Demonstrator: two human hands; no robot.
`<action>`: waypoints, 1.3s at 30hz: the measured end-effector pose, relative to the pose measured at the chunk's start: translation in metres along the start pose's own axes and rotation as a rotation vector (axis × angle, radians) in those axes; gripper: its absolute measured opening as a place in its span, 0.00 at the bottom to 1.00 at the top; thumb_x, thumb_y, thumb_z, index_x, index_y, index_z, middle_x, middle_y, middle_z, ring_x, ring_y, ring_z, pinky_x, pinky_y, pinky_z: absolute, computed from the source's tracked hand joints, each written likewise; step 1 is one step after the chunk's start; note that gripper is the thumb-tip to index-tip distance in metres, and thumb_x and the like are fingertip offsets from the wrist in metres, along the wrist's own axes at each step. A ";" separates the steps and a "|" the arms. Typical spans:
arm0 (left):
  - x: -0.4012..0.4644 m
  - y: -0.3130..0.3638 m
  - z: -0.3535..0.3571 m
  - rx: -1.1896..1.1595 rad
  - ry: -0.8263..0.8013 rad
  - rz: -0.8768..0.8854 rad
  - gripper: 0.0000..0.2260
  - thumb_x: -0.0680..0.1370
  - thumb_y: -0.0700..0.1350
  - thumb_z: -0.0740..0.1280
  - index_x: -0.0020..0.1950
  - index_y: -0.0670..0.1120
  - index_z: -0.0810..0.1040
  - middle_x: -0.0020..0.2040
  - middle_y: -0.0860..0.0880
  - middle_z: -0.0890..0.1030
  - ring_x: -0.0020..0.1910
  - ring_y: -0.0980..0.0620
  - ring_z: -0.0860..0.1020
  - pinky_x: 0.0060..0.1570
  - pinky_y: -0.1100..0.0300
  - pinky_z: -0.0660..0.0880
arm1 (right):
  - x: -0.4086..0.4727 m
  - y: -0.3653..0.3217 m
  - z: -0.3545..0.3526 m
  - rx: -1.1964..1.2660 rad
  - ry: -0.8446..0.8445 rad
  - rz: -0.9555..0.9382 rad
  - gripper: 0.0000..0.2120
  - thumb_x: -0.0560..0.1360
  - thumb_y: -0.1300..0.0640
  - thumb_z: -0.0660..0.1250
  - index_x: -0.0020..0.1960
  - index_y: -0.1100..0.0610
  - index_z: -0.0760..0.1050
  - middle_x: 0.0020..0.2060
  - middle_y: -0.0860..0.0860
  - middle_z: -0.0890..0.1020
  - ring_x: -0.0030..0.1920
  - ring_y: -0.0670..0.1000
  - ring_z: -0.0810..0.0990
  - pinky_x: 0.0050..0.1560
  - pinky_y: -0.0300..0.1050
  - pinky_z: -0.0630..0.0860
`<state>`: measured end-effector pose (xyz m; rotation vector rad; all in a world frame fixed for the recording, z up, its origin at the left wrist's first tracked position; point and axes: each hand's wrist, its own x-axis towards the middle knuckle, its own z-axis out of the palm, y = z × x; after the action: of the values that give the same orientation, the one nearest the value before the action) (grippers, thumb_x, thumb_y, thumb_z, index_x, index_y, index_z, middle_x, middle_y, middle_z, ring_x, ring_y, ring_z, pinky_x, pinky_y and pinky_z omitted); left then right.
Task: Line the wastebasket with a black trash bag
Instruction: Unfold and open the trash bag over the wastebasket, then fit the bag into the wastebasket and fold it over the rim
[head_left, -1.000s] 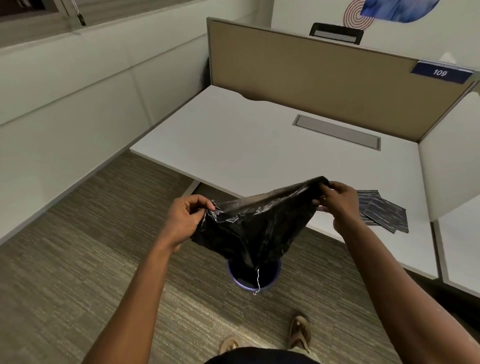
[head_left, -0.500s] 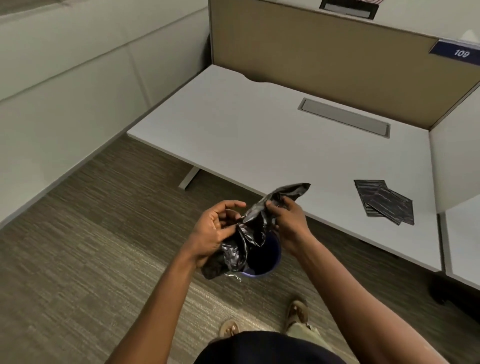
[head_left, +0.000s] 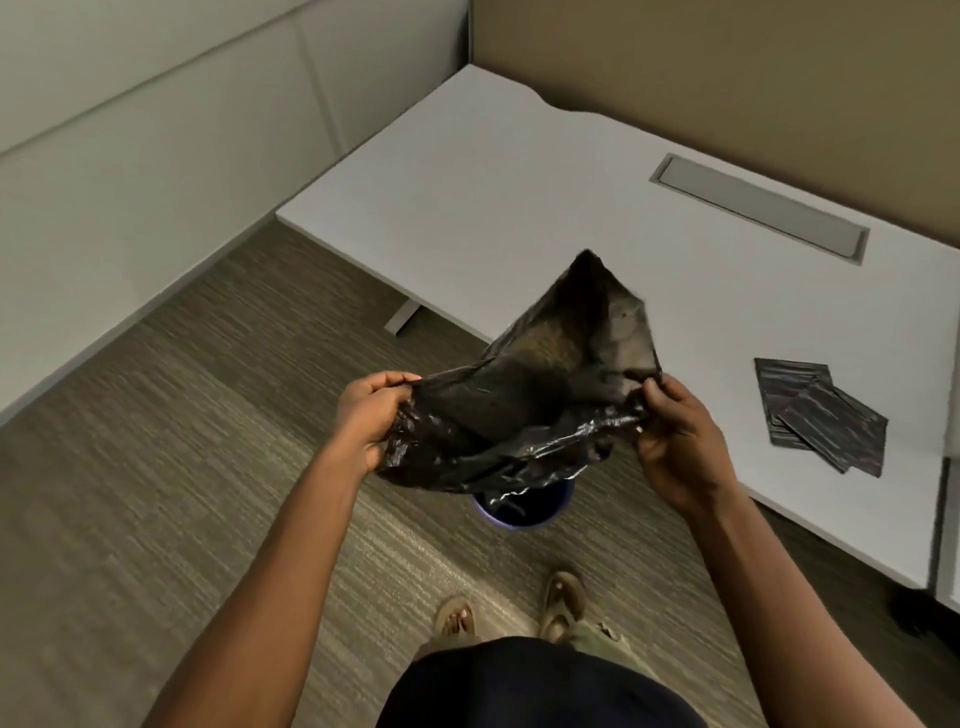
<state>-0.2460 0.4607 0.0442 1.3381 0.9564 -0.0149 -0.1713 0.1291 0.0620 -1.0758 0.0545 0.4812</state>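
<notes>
Black trash bag (head_left: 524, 410) stretched btwn both hands, above wastebasket (head_left: 522, 506) on floor.
Left hand (head_left: 371, 418) & right hand (head_left: 678, 441) fingers pinch bag's edges; spare folded bags (head_left: 821, 415) on white surface (head_left: 519, 208).

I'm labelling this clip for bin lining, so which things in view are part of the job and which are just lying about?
Part of the job:
- bag, stretched between both hands
- left hand, grip on the bag's left edge
- right hand, grip on its right edge
- wastebasket, on the floor under the bag

Lying about:
- folded bags on the desk
- cable tray in the desk
</notes>
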 end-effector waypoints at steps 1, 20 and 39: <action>0.002 0.000 0.007 -0.001 0.021 -0.005 0.12 0.79 0.34 0.66 0.45 0.47 0.86 0.42 0.45 0.87 0.41 0.49 0.84 0.36 0.60 0.80 | -0.002 0.006 -0.008 -0.027 0.014 0.031 0.10 0.81 0.59 0.65 0.56 0.56 0.83 0.49 0.53 0.86 0.50 0.51 0.85 0.49 0.46 0.82; 0.104 -0.179 0.104 -0.243 0.318 -0.443 0.12 0.81 0.33 0.60 0.52 0.46 0.80 0.49 0.39 0.81 0.44 0.44 0.79 0.42 0.54 0.76 | 0.047 0.193 -0.141 -0.306 0.565 0.638 0.09 0.83 0.51 0.66 0.53 0.54 0.83 0.49 0.56 0.87 0.40 0.50 0.86 0.37 0.44 0.77; 0.316 -0.370 0.075 -0.218 0.278 -0.663 0.10 0.80 0.38 0.59 0.48 0.42 0.80 0.54 0.42 0.82 0.50 0.42 0.82 0.46 0.49 0.82 | 0.181 0.373 -0.278 -0.492 0.872 0.667 0.10 0.81 0.49 0.66 0.52 0.53 0.83 0.52 0.55 0.87 0.45 0.52 0.87 0.46 0.48 0.84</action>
<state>-0.1931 0.4499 -0.4452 0.7885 1.5589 -0.2286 -0.1072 0.0981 -0.4320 -1.6928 1.1401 0.5975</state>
